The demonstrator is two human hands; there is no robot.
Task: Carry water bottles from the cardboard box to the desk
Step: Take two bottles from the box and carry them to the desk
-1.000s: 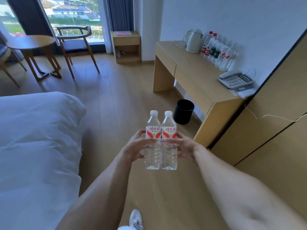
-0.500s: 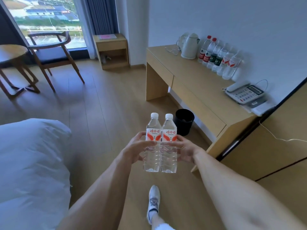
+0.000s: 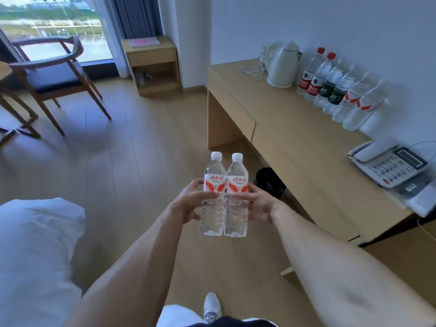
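Note:
Two clear water bottles with white caps and red-and-white labels stand upright side by side in front of me. My left hand [image 3: 186,205] grips the left bottle [image 3: 212,199], and my right hand [image 3: 259,204] grips the right bottle [image 3: 236,201]. Both bottles hang above the wooden floor, to the left of the light wooden desk [image 3: 295,138]. A row of several water bottles [image 3: 339,90] stands along the wall at the back of the desk. The cardboard box is out of view.
A white kettle [image 3: 283,64] and a grey telephone [image 3: 389,166] sit on the desk. A black bin [image 3: 269,182] stands under it. The bed [image 3: 35,244] lies at the left. A chair [image 3: 54,76] and a small cabinet [image 3: 153,64] stand by the window.
I have walked forward with both bottles held the same way. The desk and its row of bottles are nearer and larger, and the bed has slid back to the lower left.

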